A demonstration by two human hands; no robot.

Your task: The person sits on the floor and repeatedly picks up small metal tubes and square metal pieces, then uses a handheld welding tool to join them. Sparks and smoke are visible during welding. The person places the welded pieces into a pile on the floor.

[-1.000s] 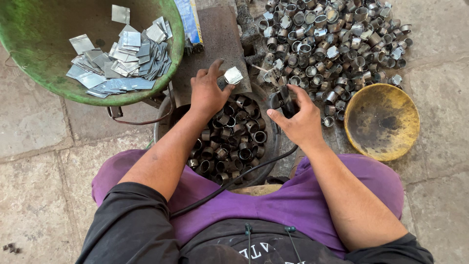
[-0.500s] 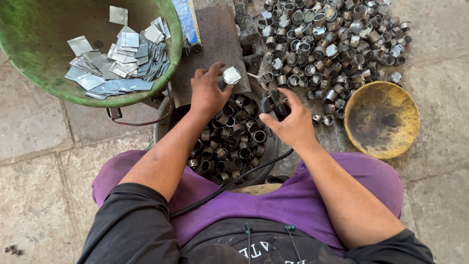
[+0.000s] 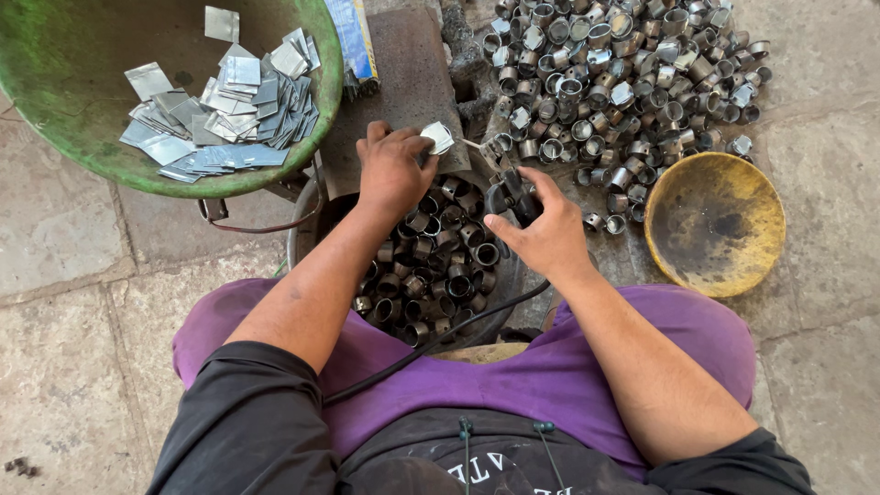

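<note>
Head view, 1 frame. Left hand [image 3: 392,172]: grip pinching a small metal piece [image 3: 438,138] over the dark slab [image 3: 403,73]. Right hand [image 3: 543,229]: grip closed around a black-handled tool [image 3: 510,195], its thin tip near the piece. Pan of dark rings [image 3: 440,266] sits under both hands, between the knees. Green basin [image 3: 55,73] with flat metal squares [image 3: 225,110], upper left. Pile of finished rings [image 3: 623,73] and yellow dish [image 3: 715,225], right. Risk, judged: the tip sits close to the pinching fingers; a slip could catch them, or drop the piece among the rings.
</note>
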